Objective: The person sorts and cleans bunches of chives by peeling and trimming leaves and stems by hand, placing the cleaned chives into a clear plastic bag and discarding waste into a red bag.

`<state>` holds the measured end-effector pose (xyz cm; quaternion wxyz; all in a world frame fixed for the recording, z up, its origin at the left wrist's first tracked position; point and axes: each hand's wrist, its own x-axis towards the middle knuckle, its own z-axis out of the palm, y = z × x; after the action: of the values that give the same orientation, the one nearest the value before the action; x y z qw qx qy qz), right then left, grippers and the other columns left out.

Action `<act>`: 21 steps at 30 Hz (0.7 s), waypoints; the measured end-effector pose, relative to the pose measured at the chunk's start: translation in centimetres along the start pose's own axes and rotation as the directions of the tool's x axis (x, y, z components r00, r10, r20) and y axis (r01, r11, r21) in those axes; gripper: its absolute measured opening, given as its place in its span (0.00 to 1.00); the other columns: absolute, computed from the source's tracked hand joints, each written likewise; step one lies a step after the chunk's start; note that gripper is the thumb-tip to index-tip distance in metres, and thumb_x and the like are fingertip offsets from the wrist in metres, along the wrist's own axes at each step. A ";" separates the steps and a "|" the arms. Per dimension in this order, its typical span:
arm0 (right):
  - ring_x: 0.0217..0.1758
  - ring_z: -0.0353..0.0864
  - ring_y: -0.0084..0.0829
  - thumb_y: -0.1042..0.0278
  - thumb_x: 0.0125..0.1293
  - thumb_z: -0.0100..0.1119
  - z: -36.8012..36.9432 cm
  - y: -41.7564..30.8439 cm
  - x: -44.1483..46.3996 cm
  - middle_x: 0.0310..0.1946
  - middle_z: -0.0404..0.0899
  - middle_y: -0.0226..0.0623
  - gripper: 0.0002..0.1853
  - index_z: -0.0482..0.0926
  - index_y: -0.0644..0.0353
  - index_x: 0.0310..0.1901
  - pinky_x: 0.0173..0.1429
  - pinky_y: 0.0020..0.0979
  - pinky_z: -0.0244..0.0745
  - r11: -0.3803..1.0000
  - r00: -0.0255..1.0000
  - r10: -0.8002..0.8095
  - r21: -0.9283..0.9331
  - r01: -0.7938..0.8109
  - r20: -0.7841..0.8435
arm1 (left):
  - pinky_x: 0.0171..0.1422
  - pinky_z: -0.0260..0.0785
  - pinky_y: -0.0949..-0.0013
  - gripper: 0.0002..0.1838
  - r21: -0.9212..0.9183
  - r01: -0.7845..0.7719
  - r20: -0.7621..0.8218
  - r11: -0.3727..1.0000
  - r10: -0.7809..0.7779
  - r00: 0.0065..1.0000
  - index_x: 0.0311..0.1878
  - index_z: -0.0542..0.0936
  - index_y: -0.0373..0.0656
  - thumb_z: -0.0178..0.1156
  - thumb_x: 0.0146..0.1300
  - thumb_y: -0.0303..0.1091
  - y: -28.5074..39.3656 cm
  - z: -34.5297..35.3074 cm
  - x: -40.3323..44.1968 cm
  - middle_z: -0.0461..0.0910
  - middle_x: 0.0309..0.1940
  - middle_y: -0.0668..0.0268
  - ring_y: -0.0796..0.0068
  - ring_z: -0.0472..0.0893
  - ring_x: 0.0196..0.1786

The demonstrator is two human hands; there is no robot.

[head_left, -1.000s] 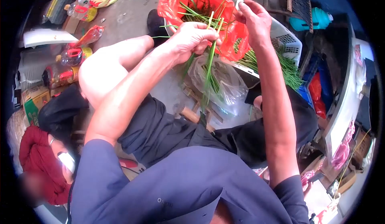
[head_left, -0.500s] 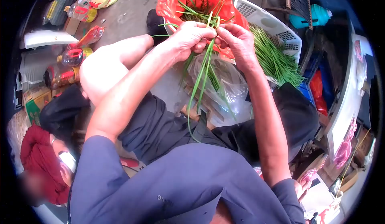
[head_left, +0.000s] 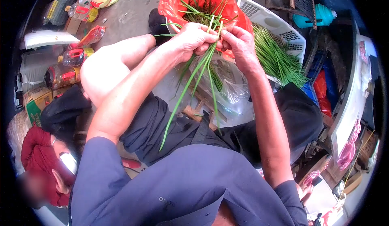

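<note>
Long green stalks (head_left: 202, 64) hang from my left hand (head_left: 195, 39), whose fingers are closed round them, with pale ends sticking up. Close beside it, my right hand (head_left: 238, 43) pinches at the pale end of a stalk. Behind both hands is a red plastic bag (head_left: 172, 1), open at the top with green and brownish plant pieces inside. Below the hands a clear plastic bag (head_left: 235, 88) holds more green stalks. A white perforated basket (head_left: 298, 43) at the right holds a large bunch of green stalks (head_left: 277, 60).
Bottles (head_left: 83, 13) and packets lie at the left. A person in dark red (head_left: 38, 149) is at the lower left. A wooden chair (head_left: 291, 3) and a turquoise bottle (head_left: 318, 16) are at the upper right. My legs are below the hands.
My right hand has come down from the upper right to meet my left hand, its fingers now on the stalks. The hanging stalk tips have swung to the left.
</note>
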<state>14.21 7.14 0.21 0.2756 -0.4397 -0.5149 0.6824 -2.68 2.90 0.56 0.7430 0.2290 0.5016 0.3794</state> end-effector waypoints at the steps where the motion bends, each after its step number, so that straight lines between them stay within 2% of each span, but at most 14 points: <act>1: 0.23 0.70 0.16 0.69 0.66 0.55 -0.1 0.1 0.0 0.24 0.77 0.29 0.08 0.78 0.66 0.38 0.30 0.19 0.67 1.000 1.000 -0.003 0.018 0.003 0.005 | 0.17 0.51 0.84 0.06 -0.012 0.010 0.019 1.000 -0.010 1.000 0.40 0.78 0.38 0.57 0.63 0.29 0.0 -0.1 0.0 0.83 0.30 0.64 0.90 0.64 0.13; 8: 0.24 0.73 0.16 0.67 0.67 0.56 -0.4 1.1 0.5 0.26 0.78 0.28 0.09 0.77 0.65 0.38 0.30 0.19 0.69 1.000 0.999 -0.023 0.009 0.023 -0.032 | 0.17 0.51 0.84 0.05 -0.068 0.012 0.033 0.998 -0.010 0.999 0.40 0.78 0.38 0.56 0.64 0.28 0.0 0.1 0.0 0.83 0.30 0.63 0.90 0.64 0.14; 14: 0.27 0.78 0.17 0.63 0.66 0.58 0.5 0.3 0.0 0.28 0.79 0.29 0.11 0.78 0.64 0.39 0.31 0.19 0.72 0.991 0.997 0.037 0.131 -0.029 -0.064 | 0.17 0.50 0.83 0.03 -0.048 -0.033 -0.067 0.998 0.030 0.997 0.37 0.77 0.39 0.57 0.63 0.28 -0.1 0.3 -0.1 0.83 0.29 0.63 0.89 0.64 0.14; 16: 0.23 0.75 0.17 0.62 0.67 0.58 0.9 0.8 0.1 0.24 0.79 0.30 0.12 0.80 0.64 0.36 0.28 0.21 0.68 0.999 0.993 -0.014 0.046 0.020 -0.119 | 0.17 0.50 0.82 0.03 0.026 -0.061 -0.095 0.998 0.064 0.993 0.36 0.77 0.39 0.58 0.62 0.28 -0.2 0.4 0.0 0.83 0.27 0.64 0.89 0.64 0.14; 21: 0.23 0.74 0.17 0.63 0.68 0.55 0.7 1.5 0.2 0.23 0.78 0.29 0.12 0.80 0.65 0.36 0.28 0.21 0.69 0.998 0.995 -0.059 -0.021 0.058 -0.081 | 0.17 0.49 0.82 0.03 0.058 -0.061 -0.098 0.996 0.067 0.993 0.36 0.78 0.39 0.59 0.61 0.28 -0.2 0.5 -0.2 0.83 0.26 0.64 0.89 0.64 0.13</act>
<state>13.57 6.52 -1.21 0.3123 -0.4545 -0.5221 0.6506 -2.17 2.65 0.71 0.6977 0.2461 0.5408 0.4001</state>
